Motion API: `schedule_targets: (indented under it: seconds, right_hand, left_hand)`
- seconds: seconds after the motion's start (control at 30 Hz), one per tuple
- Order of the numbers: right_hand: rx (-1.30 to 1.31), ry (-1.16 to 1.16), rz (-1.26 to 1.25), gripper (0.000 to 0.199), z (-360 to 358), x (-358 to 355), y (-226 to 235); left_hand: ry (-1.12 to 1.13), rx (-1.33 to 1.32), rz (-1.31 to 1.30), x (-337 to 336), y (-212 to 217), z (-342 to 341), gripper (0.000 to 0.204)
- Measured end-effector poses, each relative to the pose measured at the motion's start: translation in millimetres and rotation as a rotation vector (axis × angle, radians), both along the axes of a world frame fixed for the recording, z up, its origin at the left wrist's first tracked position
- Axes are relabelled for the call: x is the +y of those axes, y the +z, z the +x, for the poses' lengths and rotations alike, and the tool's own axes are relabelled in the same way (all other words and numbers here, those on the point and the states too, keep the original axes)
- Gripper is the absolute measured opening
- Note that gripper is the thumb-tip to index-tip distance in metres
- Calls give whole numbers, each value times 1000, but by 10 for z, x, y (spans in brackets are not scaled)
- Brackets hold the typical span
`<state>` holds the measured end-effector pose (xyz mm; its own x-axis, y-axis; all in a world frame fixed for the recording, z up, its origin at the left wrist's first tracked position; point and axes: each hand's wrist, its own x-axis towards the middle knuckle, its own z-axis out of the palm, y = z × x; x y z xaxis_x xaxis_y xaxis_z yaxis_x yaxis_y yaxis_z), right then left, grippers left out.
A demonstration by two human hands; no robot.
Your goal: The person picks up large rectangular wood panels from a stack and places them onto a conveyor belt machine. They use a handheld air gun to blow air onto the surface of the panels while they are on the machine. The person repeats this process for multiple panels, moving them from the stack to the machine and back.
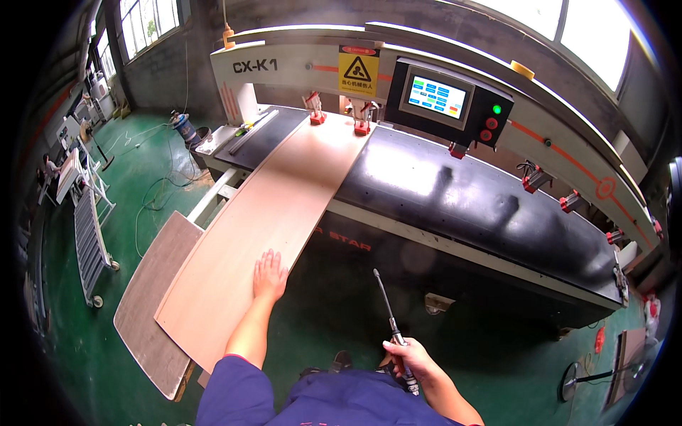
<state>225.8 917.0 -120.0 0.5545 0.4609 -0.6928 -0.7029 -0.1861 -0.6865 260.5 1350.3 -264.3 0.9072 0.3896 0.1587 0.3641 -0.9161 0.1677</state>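
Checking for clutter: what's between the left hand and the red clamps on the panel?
The head view shows only bare panel between left hand and clamps.

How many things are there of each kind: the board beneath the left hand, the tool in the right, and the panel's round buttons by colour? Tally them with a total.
Board under left hand: 1
Long-nozzled tool in right hand: 1
Green button: 1
Red buttons: 2
Total: 5

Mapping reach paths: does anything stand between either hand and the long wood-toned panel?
Nothing visible separates the left hand from the panel; it rests palm-down there. For the right hand, holding a slim tool, the left forearm lies across the way to the panel's near end.
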Motion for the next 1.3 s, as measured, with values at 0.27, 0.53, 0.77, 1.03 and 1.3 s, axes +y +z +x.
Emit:
schedule_targets:
  seconds: [0.27,0.53,0.77,1.03,1.3]
  right_hand:
    - [17,-62,52,30,10,68,-86]
    - [19,-52,56,30,7,178,-94]
    - [23,-19,39,29,-11,251,-149]
    - [15,-11,42,30,-26,275,-159]
    - [15,-6,11,31,-32,288,-140]
  left_hand:
    - [-4,-36,5,12,-6,2,58]
    - [-4,-73,-9,31,-20,-11,57]
    - [5,-35,-54,18,49,-22,58]
    - [6,-56,-59,17,16,-10,58]
    - [2,-65,-50,7,37,-1,57]
